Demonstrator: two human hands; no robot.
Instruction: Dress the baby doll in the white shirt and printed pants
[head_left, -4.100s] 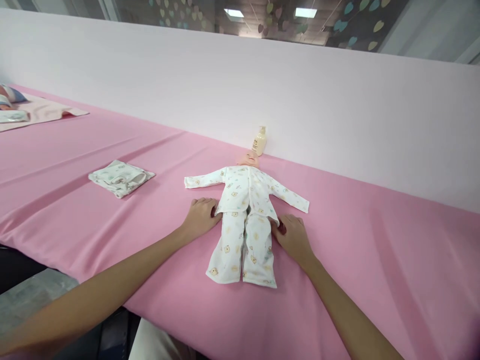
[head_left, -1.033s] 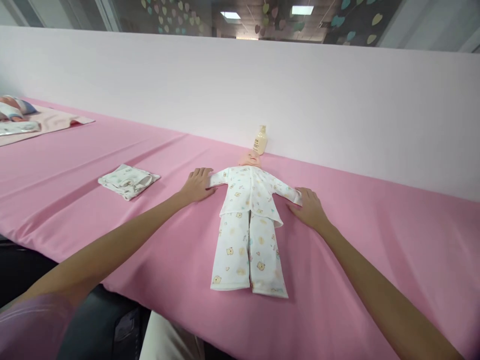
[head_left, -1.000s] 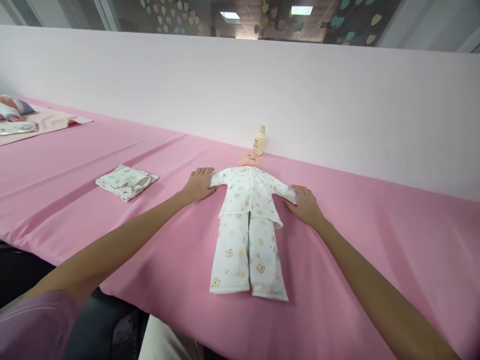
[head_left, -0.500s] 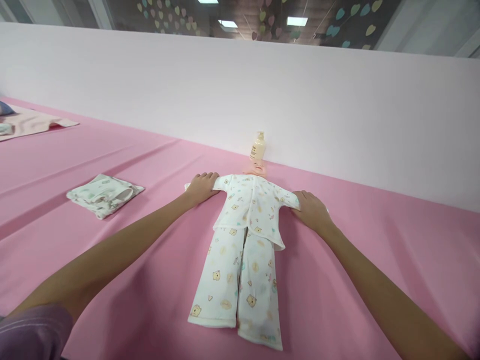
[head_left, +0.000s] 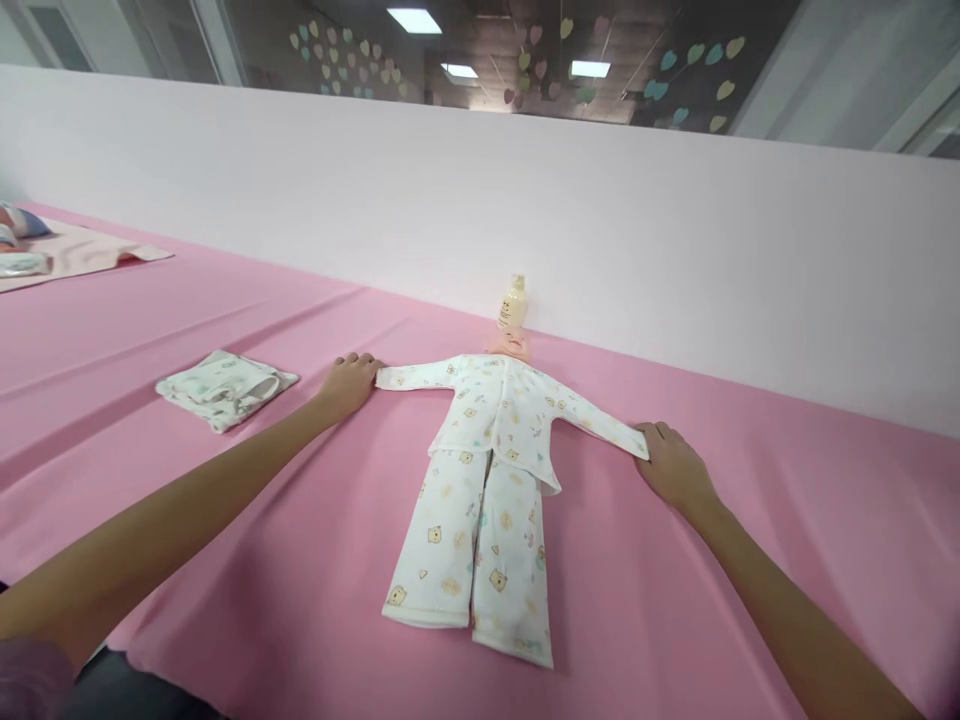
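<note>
A baby doll [head_left: 511, 343] lies on its back on the pink table cover [head_left: 712, 540], dressed in a white printed top [head_left: 504, 405] and matching trousers [head_left: 472, 545]. Both sleeves are stretched straight out to the sides. My left hand [head_left: 347, 383] rests at the end of the left sleeve, fingers curled onto the cuff. My right hand [head_left: 673, 465] rests at the end of the right sleeve, fingers bent over its cuff.
A small pump bottle [head_left: 514, 301] stands behind the doll's head against the white wall [head_left: 675, 240]. A folded printed garment [head_left: 223, 386] lies to the left. A pale cloth [head_left: 75, 248] with other items lies at the far left.
Both hands have slid outward along the sleeves from near the doll's shoulders to the cuffs, and the sleeves now lie fully stretched out. The view has shifted slightly.
</note>
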